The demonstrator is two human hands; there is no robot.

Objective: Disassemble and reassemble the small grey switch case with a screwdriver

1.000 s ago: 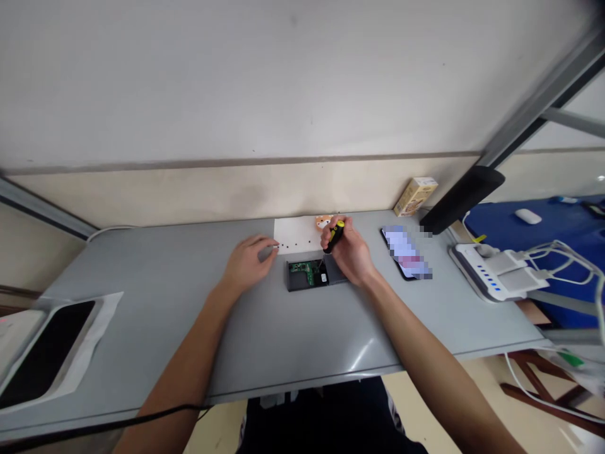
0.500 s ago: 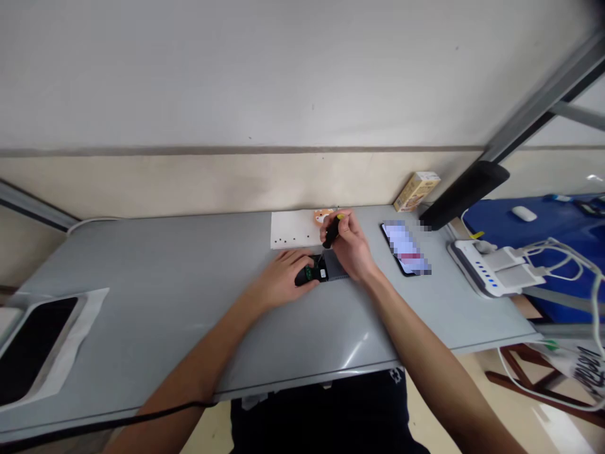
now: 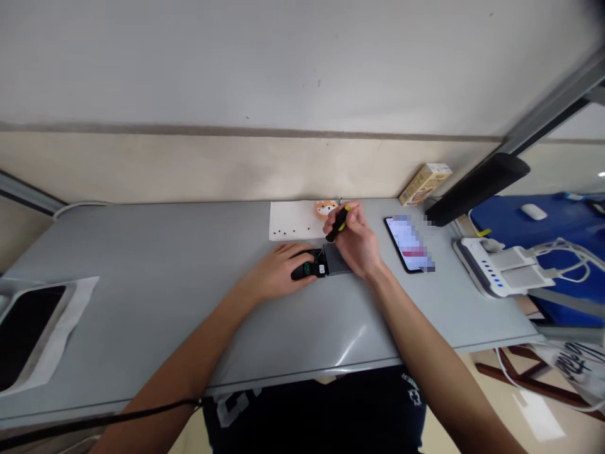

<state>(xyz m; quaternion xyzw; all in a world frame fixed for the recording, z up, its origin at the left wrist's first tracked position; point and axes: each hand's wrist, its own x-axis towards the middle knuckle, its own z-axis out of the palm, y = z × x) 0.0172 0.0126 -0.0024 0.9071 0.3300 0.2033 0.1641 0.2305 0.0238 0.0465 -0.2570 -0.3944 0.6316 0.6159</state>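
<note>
My left hand grips a small black device on the desk, its thumb along the near side and fingers over the far side. Part of a green circuit board shows in the device. A screwdriver with a black and yellow handle is held in my right hand, fingers closed around it. Its thin shaft slants down to the device; the exact contact point is too small to make out. A dark grey flat block lies against the device's right end, partly hidden by my right hand.
Behind the hands lies a white sheet with several small dark screws and an orange bear-face item. A phone, a carton and a power strip are to the right. A black tablet-like item lies far left.
The view has shifted slightly. The screwdriver's handle leans more to the right and shows more yellow. Both hands keep their holds.
</note>
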